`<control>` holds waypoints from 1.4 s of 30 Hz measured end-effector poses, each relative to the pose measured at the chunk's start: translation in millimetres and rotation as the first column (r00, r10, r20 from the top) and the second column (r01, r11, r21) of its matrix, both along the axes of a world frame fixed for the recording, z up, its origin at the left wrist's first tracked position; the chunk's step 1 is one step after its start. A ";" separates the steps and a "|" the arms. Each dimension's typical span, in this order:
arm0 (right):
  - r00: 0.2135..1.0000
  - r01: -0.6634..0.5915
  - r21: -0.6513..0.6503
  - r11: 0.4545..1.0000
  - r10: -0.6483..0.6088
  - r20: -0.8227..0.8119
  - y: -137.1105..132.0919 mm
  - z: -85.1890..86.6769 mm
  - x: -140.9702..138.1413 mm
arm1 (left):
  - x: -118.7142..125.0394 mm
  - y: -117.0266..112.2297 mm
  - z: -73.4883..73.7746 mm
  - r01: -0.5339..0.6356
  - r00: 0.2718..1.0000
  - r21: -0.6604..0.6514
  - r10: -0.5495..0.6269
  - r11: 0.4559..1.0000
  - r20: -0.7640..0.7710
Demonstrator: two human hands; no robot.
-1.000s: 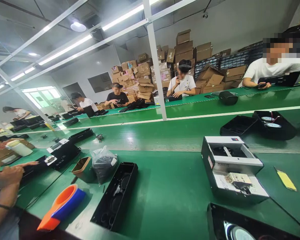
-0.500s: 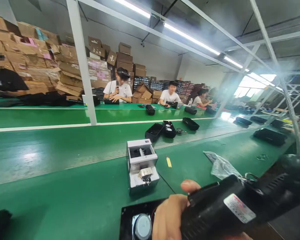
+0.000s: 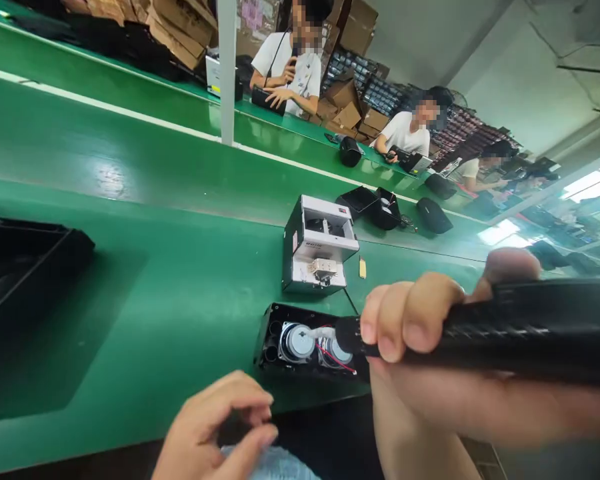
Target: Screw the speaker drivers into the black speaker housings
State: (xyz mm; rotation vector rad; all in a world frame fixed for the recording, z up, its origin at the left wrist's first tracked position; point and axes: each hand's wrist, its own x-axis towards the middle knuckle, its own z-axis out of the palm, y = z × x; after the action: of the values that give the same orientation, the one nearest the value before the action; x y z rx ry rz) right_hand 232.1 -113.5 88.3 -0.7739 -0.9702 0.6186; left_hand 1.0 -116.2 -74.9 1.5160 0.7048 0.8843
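Note:
My right hand is wrapped round a black electric screwdriver, which reaches in from the right edge. Its pale, blurred tip points left over a black speaker box lying open on the green bench. Inside the box sit two round silver-backed speaker drivers, with red wires beside them. Part of the box's right end is hidden by my right hand and the tool. My left hand hovers near the bench's front edge, thumb and forefinger curled but apart, nothing visible between them.
Behind the speaker box stands a white-and-black screw feeder, with a small yellow piece to its right. A large black shell lies at left. Several black housings are farther back. Co-workers sit across the green bench.
My view has tilted and turned downward. My right hand has brought the screwdriver level over the speaker box, exposing both drivers. My left hand has come into view at the bottom.

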 end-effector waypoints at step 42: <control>0.988 0.009 -0.091 0.996 0.005 0.153 71.9 -84.0 -4.6 | 29.1 42.9 -23.3 0.059 0.937 0.378 0.080 0.924 -0.341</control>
State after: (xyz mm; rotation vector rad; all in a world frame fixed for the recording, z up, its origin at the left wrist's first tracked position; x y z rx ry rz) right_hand 227.5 -41.6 4.3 -0.9139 -1.0877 0.6112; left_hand 30.1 -73.2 -98.1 2.0591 0.8292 0.7960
